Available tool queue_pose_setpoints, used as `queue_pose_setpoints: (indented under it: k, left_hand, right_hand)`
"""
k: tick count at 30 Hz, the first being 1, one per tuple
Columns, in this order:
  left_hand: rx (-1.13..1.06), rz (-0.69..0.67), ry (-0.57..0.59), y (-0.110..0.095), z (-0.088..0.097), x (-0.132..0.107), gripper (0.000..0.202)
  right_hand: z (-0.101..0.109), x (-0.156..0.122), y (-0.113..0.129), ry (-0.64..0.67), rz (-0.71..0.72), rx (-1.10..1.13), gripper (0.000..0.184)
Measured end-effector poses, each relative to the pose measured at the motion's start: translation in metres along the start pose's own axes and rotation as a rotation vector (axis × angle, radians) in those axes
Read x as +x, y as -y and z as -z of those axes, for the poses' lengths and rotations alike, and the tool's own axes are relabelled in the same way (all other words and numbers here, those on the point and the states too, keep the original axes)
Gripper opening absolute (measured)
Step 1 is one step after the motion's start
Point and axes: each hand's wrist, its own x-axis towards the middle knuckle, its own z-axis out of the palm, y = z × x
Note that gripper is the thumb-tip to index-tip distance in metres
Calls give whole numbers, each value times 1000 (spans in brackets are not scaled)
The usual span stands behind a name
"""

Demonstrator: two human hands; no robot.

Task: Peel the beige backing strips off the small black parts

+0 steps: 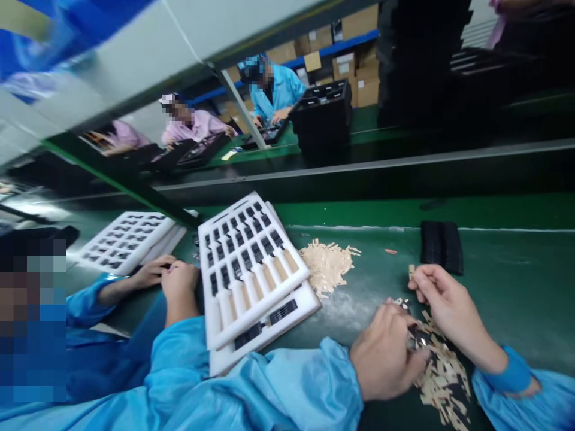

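On the green bench mat [516,311], the right hand [451,305] pinches a tan strip [411,272] between thumb and finger; the left hand [386,359] sits curled in a loose pile of tan strips [442,383], its grip hidden. Risk: a slack pinch could drop the strip, and a sweeping knuckle could scatter the pile.
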Motion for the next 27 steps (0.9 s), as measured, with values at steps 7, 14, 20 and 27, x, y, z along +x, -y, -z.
queue_pose_setpoints:
  k: [7,14,20,27]
  left_hand:
    - [298,-315,131,3,-36,-12,49]
    - [397,-450,201,3,-25,33,71]
    - [-38,-286,198,15,18,47,45]
    - [-447,316,11,28,21,55,24]
  right_hand:
    - [7,4,-5,-71,-51,197,35]
    - [20,18,-6,-211,-36,406,30]
    - [15,17,6,-73,-1,275,28]
    - [-6,3,12,-98,-4,250,31]
